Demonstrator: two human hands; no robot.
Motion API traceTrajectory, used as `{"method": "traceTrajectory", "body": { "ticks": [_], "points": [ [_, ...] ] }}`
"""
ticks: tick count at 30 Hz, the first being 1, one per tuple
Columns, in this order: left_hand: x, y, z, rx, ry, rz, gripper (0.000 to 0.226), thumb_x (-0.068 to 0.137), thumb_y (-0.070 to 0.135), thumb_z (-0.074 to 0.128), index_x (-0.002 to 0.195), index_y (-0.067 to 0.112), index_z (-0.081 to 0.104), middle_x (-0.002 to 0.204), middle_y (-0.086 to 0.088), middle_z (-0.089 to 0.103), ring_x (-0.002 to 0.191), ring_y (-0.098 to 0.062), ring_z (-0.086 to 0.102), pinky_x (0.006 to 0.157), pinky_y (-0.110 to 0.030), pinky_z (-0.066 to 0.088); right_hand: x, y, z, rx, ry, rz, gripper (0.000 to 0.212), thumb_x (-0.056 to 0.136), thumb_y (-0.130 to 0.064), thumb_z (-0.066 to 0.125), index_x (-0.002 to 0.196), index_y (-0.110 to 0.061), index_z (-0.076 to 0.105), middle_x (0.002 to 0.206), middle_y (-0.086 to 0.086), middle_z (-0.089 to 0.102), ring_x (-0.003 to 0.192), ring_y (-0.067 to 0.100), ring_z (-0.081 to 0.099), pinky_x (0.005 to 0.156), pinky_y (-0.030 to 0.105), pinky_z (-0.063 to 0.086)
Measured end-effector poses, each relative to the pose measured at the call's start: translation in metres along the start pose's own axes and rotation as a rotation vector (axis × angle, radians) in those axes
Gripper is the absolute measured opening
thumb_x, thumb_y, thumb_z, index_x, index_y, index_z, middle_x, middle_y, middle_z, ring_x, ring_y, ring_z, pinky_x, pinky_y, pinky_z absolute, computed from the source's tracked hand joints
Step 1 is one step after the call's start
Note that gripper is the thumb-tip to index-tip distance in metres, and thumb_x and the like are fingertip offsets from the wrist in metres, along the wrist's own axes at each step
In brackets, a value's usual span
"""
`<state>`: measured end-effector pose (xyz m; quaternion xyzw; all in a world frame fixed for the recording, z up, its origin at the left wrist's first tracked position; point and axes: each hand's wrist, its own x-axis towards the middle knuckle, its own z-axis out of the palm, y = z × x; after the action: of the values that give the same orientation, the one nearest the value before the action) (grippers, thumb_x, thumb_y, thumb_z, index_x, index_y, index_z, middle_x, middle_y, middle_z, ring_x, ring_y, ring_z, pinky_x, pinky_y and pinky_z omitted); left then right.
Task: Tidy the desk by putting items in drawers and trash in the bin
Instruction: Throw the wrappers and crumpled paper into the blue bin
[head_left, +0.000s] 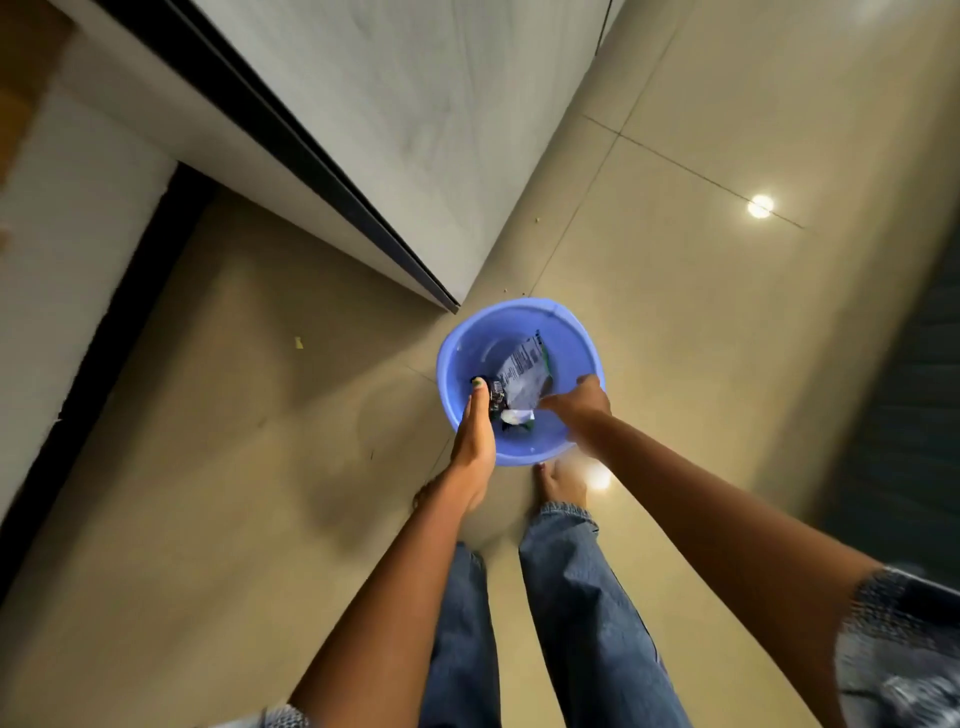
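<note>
One wide-angle view, from the person's head, looks almost straight down the body at the floor (675, 260). Both forearms run up from the lower edge toward mid-frame, the legs between them. The blue bin (467, 343) stands just right of centre, farther from the lens than the arms, with the bare feet at its near rim. A pale cabinet (415, 104) fills the upper middle, its edges bent by the lens.

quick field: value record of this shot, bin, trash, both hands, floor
bin: blue bucket on the tiled floor, by the desk corner
trash: silver wrapper and small dark wrapper inside
left hand: over the near rim, fingers flat beside the dark wrapper
right hand: over the right rim, blurred, grip unclear
floor: small yellow scrap
</note>
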<state>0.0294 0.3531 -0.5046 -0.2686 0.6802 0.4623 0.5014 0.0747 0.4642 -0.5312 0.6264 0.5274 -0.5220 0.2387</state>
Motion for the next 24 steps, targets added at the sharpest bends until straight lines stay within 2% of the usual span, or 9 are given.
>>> {"method": "traceTrajectory", "body": {
  "ticks": [3, 5, 9, 11, 14, 17, 19, 21, 24],
  "points": [
    [-0.016, 0.011, -0.002, 0.011, 0.016, 0.012, 0.056, 0.099, 0.051, 0.025, 0.148, 0.024, 0.026, 0.154, 0.001, 0.027, 0.14, -0.019, 0.029, 0.102, -0.028, 0.026, -0.02, -0.009, -0.008, -0.039, 0.013, -0.05, 0.049, 0.084, -0.006, 0.061, 0.129, 0.0, 0.044, 0.127, 0.019, 0.053, 0.101, 0.032, 0.054, 0.083, 0.039, 0.047],
    [-0.031, 0.02, -0.002, -0.015, 0.015, 0.017, 0.056, 0.099, 0.05, 0.026, 0.147, 0.022, 0.028, 0.152, -0.001, 0.031, 0.139, -0.02, 0.031, 0.096, -0.027, 0.027, -0.041, -0.019, -0.013, -0.062, 0.023, -0.087, 0.042, 0.085, -0.003, 0.058, 0.126, 0.004, 0.049, 0.124, 0.02, 0.056, 0.109, 0.034, 0.055, 0.087, 0.038, 0.046],
    [-0.073, 0.041, 0.001, -0.032, 0.039, 0.033, 0.056, 0.099, 0.051, 0.028, 0.145, 0.02, 0.034, 0.15, -0.003, 0.036, 0.136, -0.022, 0.035, 0.092, -0.028, 0.027, -0.086, -0.039, -0.024, -0.072, 0.002, -0.157, 0.035, 0.085, -0.004, 0.057, 0.119, 0.003, 0.055, 0.108, 0.016, 0.06, 0.093, 0.028, 0.054, 0.071, 0.027, 0.038],
    [-0.099, 0.053, 0.001, -0.058, 0.058, 0.045, 0.055, 0.098, 0.05, 0.03, 0.144, 0.021, 0.036, 0.149, -0.003, 0.038, 0.135, -0.023, 0.037, 0.095, -0.029, 0.028, -0.112, -0.047, -0.032, -0.066, -0.002, -0.188, 0.035, 0.085, -0.002, 0.057, 0.119, 0.003, 0.054, 0.114, 0.018, 0.06, 0.095, 0.027, 0.054, 0.073, 0.026, 0.037],
    [-0.151, 0.07, -0.006, -0.119, 0.053, 0.089, 0.052, 0.099, 0.047, 0.03, 0.142, 0.019, 0.039, 0.142, -0.001, 0.044, 0.133, -0.024, 0.04, 0.091, -0.028, 0.029, -0.168, -0.06, -0.049, -0.111, -0.004, -0.27, 0.038, 0.087, -0.002, 0.056, 0.124, 0.003, 0.05, 0.125, 0.017, 0.056, 0.114, 0.03, 0.053, 0.083, 0.026, 0.039],
    [-0.208, 0.082, -0.014, -0.118, 0.081, 0.187, 0.045, 0.099, 0.043, 0.036, 0.13, 0.015, 0.052, 0.123, 0.002, 0.055, 0.119, -0.022, 0.051, 0.095, -0.027, 0.037, -0.227, -0.066, -0.061, -0.176, 0.007, -0.374, 0.038, 0.09, -0.006, 0.055, 0.126, 0.002, 0.047, 0.124, 0.016, 0.056, 0.112, 0.03, 0.054, 0.081, 0.025, 0.038],
    [-0.246, 0.088, -0.025, -0.078, 0.123, 0.313, 0.038, 0.1, 0.032, 0.041, 0.125, 0.008, 0.056, 0.128, -0.008, 0.058, 0.12, -0.025, 0.053, 0.1, -0.031, 0.041, -0.271, -0.068, -0.065, -0.222, -0.006, -0.49, 0.04, 0.089, -0.007, 0.056, 0.127, 0.001, 0.048, 0.124, 0.017, 0.057, 0.112, 0.03, 0.055, 0.087, 0.026, 0.036],
    [-0.282, 0.095, -0.037, -0.064, 0.153, 0.422, 0.037, 0.099, 0.02, 0.045, 0.131, 0.003, 0.05, 0.136, -0.009, 0.051, 0.124, -0.018, 0.05, 0.102, -0.022, 0.036, -0.314, -0.073, -0.065, -0.221, -0.03, -0.614, 0.041, 0.086, -0.005, 0.059, 0.126, 0.002, 0.05, 0.126, 0.018, 0.057, 0.117, 0.029, 0.052, 0.095, 0.028, 0.034],
    [-0.333, 0.1, -0.065, -0.142, 0.15, 0.579, 0.037, 0.096, 0.008, 0.05, 0.133, 0.006, 0.046, 0.138, -0.01, 0.05, 0.11, 0.003, 0.054, 0.095, -0.011, 0.037, -0.385, -0.083, -0.061, -0.188, -0.052, -0.817, 0.044, 0.084, -0.003, 0.062, 0.126, -0.001, 0.052, 0.127, 0.017, 0.056, 0.121, 0.027, 0.05, 0.098, 0.027, 0.033]
  ]
}}
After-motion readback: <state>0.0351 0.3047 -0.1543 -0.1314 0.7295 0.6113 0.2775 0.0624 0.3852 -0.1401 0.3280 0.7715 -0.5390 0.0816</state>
